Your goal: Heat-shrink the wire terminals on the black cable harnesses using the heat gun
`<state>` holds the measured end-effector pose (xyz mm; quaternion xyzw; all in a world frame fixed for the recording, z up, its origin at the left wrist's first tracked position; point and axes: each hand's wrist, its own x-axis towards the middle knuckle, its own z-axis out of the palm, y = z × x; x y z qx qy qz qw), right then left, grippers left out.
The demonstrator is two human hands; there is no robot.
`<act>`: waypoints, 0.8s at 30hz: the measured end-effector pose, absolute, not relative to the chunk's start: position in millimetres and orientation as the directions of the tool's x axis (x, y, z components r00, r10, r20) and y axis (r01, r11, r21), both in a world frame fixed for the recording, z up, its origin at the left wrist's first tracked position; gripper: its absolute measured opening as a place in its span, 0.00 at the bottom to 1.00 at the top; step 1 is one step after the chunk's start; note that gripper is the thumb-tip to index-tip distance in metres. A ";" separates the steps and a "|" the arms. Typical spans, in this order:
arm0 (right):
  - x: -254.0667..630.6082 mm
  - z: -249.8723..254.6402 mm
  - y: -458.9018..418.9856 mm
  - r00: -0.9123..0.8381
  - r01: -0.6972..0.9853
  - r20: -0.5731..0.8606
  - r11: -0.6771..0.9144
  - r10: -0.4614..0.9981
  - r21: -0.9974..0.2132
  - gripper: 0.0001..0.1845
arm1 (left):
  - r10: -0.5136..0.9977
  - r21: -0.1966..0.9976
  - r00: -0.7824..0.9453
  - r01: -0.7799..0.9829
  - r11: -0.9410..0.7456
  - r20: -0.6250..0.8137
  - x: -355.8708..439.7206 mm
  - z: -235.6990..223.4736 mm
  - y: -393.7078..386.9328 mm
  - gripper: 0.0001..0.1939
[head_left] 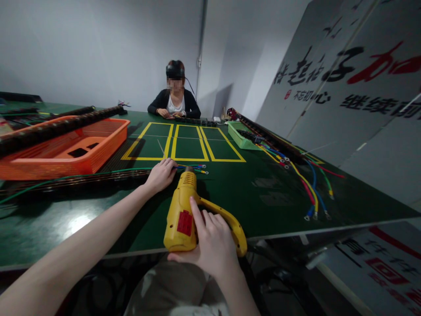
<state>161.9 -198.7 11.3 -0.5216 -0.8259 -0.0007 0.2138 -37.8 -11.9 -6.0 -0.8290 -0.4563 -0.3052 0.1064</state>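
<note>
Heat gun (184, 210) at the surface's (263, 193) near edge, wire bundle (192, 167) beyond its nozzle, basket (69, 149) left, loose wires (309, 184) right.

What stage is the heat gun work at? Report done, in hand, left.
Done: cannot tell; no finished ends are distinguishable. In hand: the right hand has its grip on the yellow heat gun, nozzle aimed at the coloured wire ends that the left hand pins to the green table. Left, probably: the loose wire bundle on the right lies untouched.
</note>
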 end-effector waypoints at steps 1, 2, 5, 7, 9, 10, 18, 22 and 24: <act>158.3 11.3 -198.5 -0.378 0.857 0.354 0.468 0.856 -0.216 0.71 | 0.695 0.101 0.397 0.824 -0.558 0.600 -38.1 -5.7 -11.9 0.10; 154.8 11.5 -198.4 -0.390 0.853 0.350 0.477 0.852 -0.211 0.70 | 0.699 0.100 0.398 0.826 -0.555 0.594 -38.7 -5.5 -12.0 0.10; 145.9 12.7 -198.3 -0.413 0.847 0.336 0.493 0.847 -0.201 0.67 | 0.703 0.096 0.421 0.817 -0.568 0.573 -41.9 -5.2 -11.4 0.10; 142.1 13.0 -198.7 -0.419 0.846 0.329 0.495 0.846 -0.197 0.66 | 0.695 0.092 0.443 0.804 -0.587 0.566 -44.5 -5.6 -10.4 0.10; 140.3 12.4 -199.2 -0.421 0.848 0.330 0.495 0.845 -0.189 0.65 | 0.688 0.088 0.453 0.797 -0.597 0.566 -47.0 -6.1 -9.3 0.10; 139.9 11.8 -199.4 -0.420 0.848 0.332 0.496 0.844 -0.186 0.64 | 0.686 0.086 0.456 0.796 -0.600 0.567 -48.0 -6.4 -8.9 0.10; 146.9 9.9 -199.4 -0.409 0.839 0.348 0.498 0.843 -0.220 0.65 | 0.685 0.063 0.471 0.797 -0.600 0.556 -47.8 -5.6 -11.6 0.10; 159.1 9.9 -200.1 -0.392 0.845 0.366 0.487 0.844 -0.219 0.65 | 0.682 0.055 0.456 0.808 -0.586 0.572 -45.4 -6.3 -11.6 0.11; 166.9 9.7 -201.1 -0.370 0.854 0.381 0.472 0.847 -0.220 0.66 | 0.675 0.051 0.458 0.806 -0.590 0.578 -45.0 -6.7 -11.4 0.12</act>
